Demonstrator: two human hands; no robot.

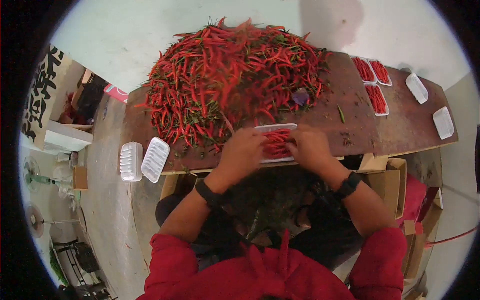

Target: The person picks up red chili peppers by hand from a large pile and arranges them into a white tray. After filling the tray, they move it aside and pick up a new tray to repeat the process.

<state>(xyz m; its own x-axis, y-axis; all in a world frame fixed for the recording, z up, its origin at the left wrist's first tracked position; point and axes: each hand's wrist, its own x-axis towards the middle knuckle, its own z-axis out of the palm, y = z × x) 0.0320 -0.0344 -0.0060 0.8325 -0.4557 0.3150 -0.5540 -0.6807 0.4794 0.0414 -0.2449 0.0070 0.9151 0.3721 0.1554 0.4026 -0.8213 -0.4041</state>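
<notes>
In front of me at the table's near edge, a white foam tray (278,160) holds a bundle of red chillies (276,142). My left hand (244,151) is on the left side of the bundle, its fingers bent and closed against the chillies. From the right, my right hand (311,146) grips the other side with thumb and fingers pressed in. The fingertips are partly hidden among the chillies. Behind the tray rises a large heap of loose red chillies (200,75) with green stems, blurred in its middle.
Three filled trays (376,99) sit on the right of the brown table (357,125). Stacked empty white trays (131,161) lie at the left edge, a loose one (155,159) beside them. More white trays (443,123) are far right. Cardboard boxes (387,185) stand below.
</notes>
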